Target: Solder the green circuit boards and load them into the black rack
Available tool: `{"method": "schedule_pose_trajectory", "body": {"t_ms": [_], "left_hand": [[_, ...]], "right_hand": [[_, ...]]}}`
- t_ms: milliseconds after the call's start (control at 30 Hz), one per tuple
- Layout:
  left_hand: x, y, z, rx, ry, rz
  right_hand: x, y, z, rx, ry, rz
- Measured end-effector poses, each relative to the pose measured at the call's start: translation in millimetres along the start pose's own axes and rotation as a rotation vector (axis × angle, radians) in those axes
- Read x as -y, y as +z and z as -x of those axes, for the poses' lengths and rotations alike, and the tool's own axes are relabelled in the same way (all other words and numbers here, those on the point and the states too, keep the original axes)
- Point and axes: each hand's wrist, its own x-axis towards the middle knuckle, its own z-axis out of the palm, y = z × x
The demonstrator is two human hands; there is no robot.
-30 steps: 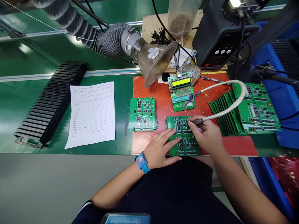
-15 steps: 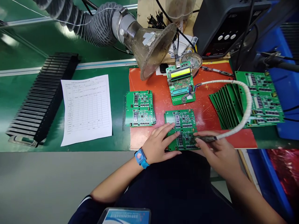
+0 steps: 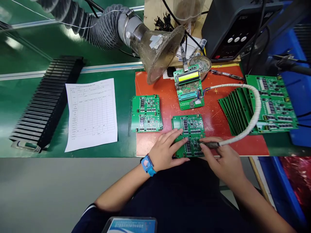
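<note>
On the red mat [image 3: 218,116] at the desk's near edge lies the green circuit board [image 3: 189,127], and my left hand [image 3: 167,150] is flat on its left side, fingers spread, grip open, pinning it down. My right hand [image 3: 223,158] has its grip closed around a probe [image 3: 210,145], tip touching the board's lower right. From the probe a white cable [image 3: 252,116] arcs over the fanned stack of boards [image 3: 267,106] to the right. Left of the mat sits another board [image 3: 147,113], beside a paper form [image 3: 91,113]
</note>
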Motion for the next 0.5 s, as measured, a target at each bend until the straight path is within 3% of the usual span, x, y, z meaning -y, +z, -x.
{"method": "schedule_pose_trajectory", "body": {"t_ms": [300,500], "left_hand": [[-0.4,1.2,-1.0,-0.034,0.018,-0.055],[0.3,2.3,0.4,-0.029,0.008,-0.056]], "right_hand": [[-5.3,5.8,-5.8,-0.086,-0.092,0.052],[-6.1,2.7,-2.6,-0.023,-0.074,0.013]]}}
